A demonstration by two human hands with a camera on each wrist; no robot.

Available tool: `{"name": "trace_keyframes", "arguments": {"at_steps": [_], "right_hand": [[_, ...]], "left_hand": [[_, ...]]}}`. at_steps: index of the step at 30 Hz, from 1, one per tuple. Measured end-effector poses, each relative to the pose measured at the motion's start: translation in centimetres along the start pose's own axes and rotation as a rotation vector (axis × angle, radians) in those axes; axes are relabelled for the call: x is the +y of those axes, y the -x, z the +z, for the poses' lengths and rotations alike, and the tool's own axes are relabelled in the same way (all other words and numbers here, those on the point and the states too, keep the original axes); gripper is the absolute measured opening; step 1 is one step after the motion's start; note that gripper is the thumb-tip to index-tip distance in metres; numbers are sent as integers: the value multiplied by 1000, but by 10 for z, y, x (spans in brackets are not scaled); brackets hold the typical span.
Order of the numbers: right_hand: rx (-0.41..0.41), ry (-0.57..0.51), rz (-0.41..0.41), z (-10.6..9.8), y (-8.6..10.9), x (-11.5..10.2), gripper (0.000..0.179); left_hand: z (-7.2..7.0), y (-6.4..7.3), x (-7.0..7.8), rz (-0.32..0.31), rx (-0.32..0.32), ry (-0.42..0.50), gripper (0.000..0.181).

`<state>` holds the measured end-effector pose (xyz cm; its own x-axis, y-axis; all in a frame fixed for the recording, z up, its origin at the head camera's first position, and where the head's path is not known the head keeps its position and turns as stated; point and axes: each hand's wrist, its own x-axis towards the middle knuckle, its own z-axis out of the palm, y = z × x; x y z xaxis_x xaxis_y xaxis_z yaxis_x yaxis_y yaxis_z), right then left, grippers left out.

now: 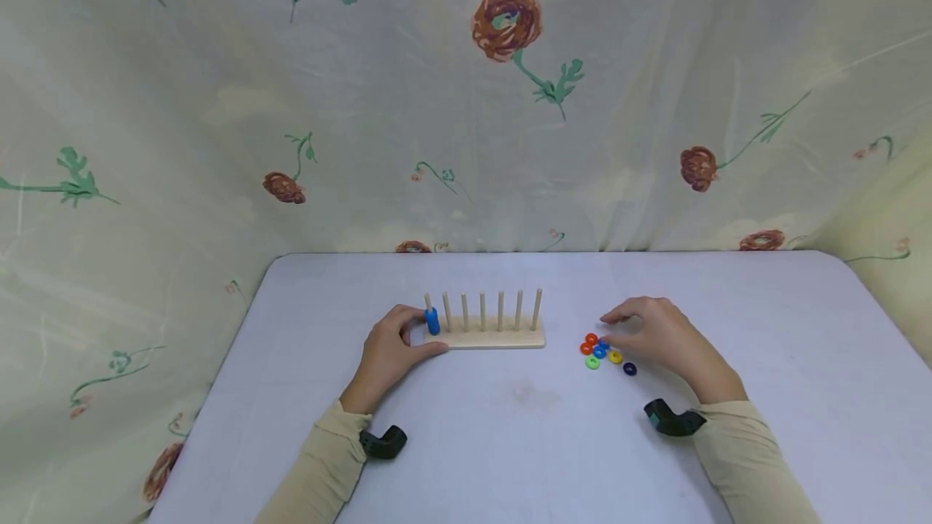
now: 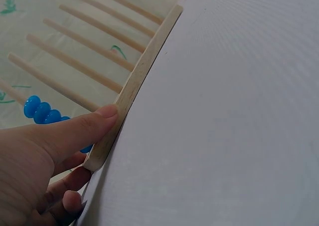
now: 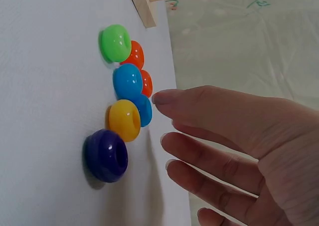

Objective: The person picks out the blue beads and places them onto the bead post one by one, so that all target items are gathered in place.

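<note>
A wooden peg rack (image 1: 495, 339) with a row of several upright pegs stands on the table. Its leftmost peg carries a stack of blue beads (image 2: 42, 111). My left hand (image 1: 386, 352) grips the rack's left end, thumb (image 2: 92, 126) along the front edge of the base and fingers around the far side. To the right of the rack lies a loose cluster of beads: light green (image 3: 116, 44), orange (image 1: 586, 348), blue (image 3: 128, 80), yellow (image 3: 119, 121) and dark purple (image 3: 105, 156). Just beside them hovers my right hand (image 1: 666, 342), thumb and fingers apart, holding nothing.
A white cloth covers the table (image 1: 510, 451). Behind it hangs a pale curtain (image 1: 393, 103) printed with flowers. Each wrist wears a black camera, one at the left sleeve (image 1: 313, 459), one at the right sleeve (image 1: 753, 459).
</note>
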<state>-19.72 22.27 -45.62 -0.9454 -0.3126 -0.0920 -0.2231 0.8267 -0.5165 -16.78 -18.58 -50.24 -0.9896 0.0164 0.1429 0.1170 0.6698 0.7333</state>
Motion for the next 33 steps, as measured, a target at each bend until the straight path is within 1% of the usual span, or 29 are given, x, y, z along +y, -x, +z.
{"name": "trace_keyframes", "arguments": {"at_steps": [9,16,26,33], "right_hand": [[-36,-3,17,4,-3,3,30],[-7,1,2,3,-2,5,26],[-24,4,2,4,-2,7,21],[15,6,-9,6,-1,7,24]], "left_hand": [[1,-2,-2,14,5,-12,54],[0,-2,-1,-5,-5,-1,55],[1,-2,-2,-1,-4,1,54],[1,-1,-1,-7,-10,2,55]]}}
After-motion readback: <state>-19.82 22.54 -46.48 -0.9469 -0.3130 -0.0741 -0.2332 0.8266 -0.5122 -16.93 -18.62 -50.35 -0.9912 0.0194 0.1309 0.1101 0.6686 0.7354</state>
